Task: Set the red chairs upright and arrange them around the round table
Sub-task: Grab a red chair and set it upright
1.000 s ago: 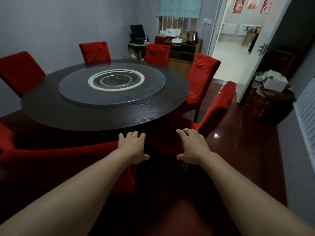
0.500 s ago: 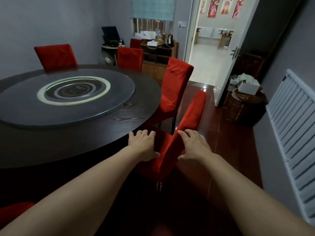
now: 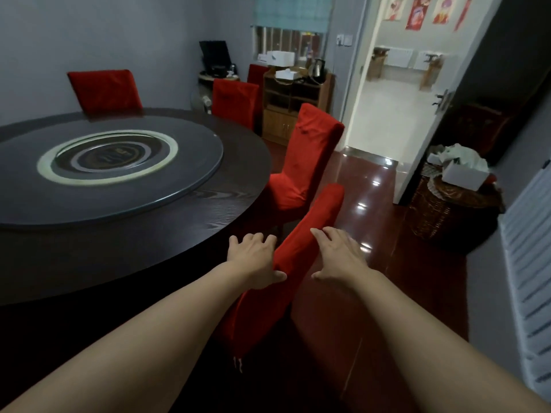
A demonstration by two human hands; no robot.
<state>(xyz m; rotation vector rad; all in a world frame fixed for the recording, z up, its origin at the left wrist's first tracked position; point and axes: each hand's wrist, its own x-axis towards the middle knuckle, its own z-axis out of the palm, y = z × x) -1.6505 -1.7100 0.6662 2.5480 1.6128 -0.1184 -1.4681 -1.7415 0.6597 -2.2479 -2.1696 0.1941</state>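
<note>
Both hands, left hand (image 3: 253, 257) and right hand (image 3: 340, 257), reach spread-fingered either side of the tipped red chair (image 3: 286, 272) by the round table (image 3: 208, 210), seemingly about to grasp and right it

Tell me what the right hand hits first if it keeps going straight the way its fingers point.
Probably the tilted red chair: the right hand points forward-left along its backrest, with its fingertips at the fabric. Depth is unclear.
</note>
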